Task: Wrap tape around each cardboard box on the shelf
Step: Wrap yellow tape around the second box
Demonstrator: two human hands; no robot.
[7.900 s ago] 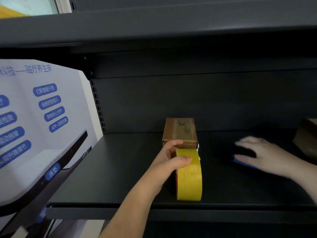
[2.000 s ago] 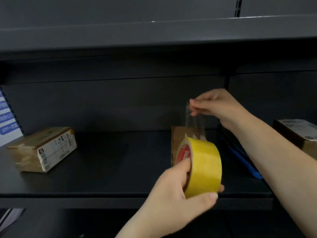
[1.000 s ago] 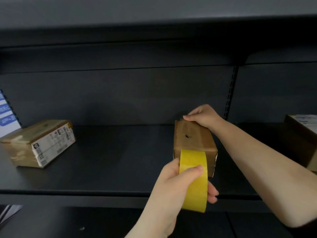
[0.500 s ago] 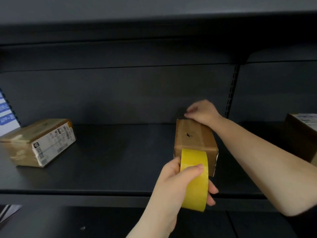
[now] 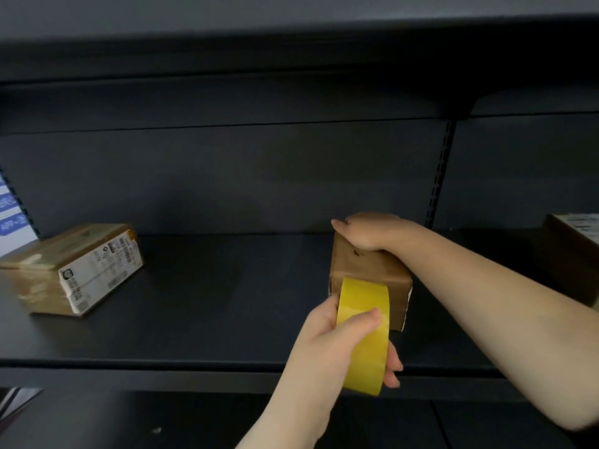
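A small brown cardboard box (image 5: 366, 270) stands on the dark shelf (image 5: 210, 303), right of centre. My right hand (image 5: 372, 233) lies over its far top edge, fingers curled down behind it. My left hand (image 5: 343, 338) grips a yellow tape roll (image 5: 364, 335) held upright against the box's near face. Whether tape runs along the box's top is hard to tell. A second cardboard box (image 5: 74, 270) with white printed labels lies at the shelf's left end. A third box (image 5: 573, 254) shows partly at the right edge.
The shelf's front lip (image 5: 162, 374) runs across below the hands. A slotted upright (image 5: 437, 176) divides the back panel right of centre. An upper shelf (image 5: 291, 59) overhangs. A white sign with blue labels (image 5: 11, 215) is at the far left.
My right hand has slid from the box's top rear corner down over its far edge. The left hand and tape roll have barely moved, staying at the near face.
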